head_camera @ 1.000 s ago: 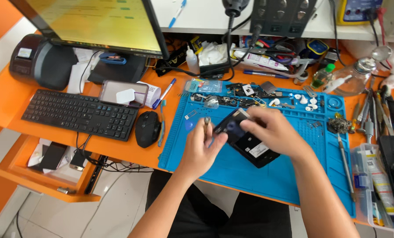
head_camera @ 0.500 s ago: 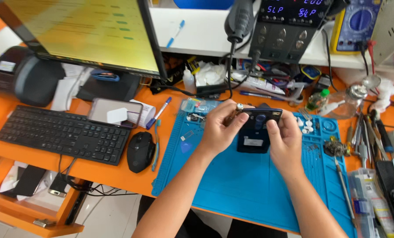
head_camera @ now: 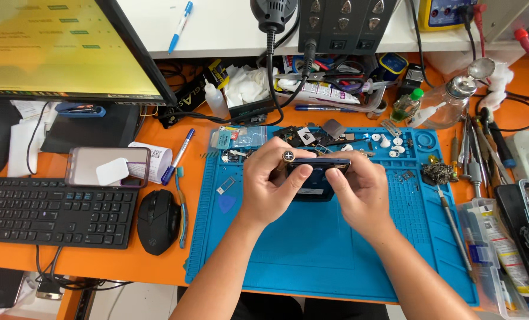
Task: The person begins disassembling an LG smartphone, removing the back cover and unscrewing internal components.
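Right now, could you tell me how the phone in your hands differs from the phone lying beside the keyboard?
The dark phone is held up over the blue mat, gripped between the left hand and the right hand; the cased phone lies flat and untouched on the orange desk. The dark phone shows a bare dark body; the cased phone has a clear case with a white card on it. Both are slim rectangles.

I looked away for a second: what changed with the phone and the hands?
The phone was carried from the mat's middle toward its far edge and tipped from lying flat up onto its edge. Both the left hand and the right hand kept hold throughout. Mouse and keyboard did not move.
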